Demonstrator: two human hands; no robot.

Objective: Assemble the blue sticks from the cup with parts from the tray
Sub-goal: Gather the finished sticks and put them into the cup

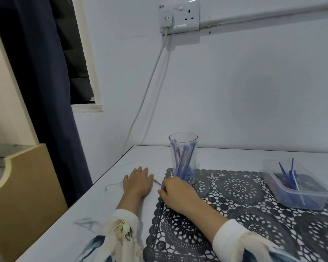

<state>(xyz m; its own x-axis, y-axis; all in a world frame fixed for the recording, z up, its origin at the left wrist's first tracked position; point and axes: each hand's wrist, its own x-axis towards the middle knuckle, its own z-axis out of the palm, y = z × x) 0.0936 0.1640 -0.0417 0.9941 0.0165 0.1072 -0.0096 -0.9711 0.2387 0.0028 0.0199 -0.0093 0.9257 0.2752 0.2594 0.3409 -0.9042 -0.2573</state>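
Head view: a wide look forward and down over a white, grey-veined surface [110,205] set against a pale wall.
Left: the left hand [138,181] lies palm down on the bare surface, just left of the mat; its grip is wide, with the fingers straight and holding nothing.
Right: the right hand [178,194] rests on the mat's left edge, just beside the left hand; its grip is narrow, with the fingers curled on the near end of a thin blue stick [157,182].
Stick: it slants low over the surface between the two hands, too blurred to tell more.
Cup: a clear plastic cup [183,148] stands upright at the mat's far left corner, just beyond the right hand, with a bundle of blue sticks [184,163] leaning inside.
Tray: a clear rectangular plastic tray [299,202] sits on the mat's right side, well apart from both hands; it holds blue parts [284,170], some poking above the rim, and one white rod [296,181].
Mat: a black lace-patterned placemat [254,208] covers the near right of the surface.
Wall: a white double socket [186,15] with a plugged-in white cable [150,82] that drops behind the surface.
Left edge: a dark blue curtain [45,82] and a light wooden panel [27,186].
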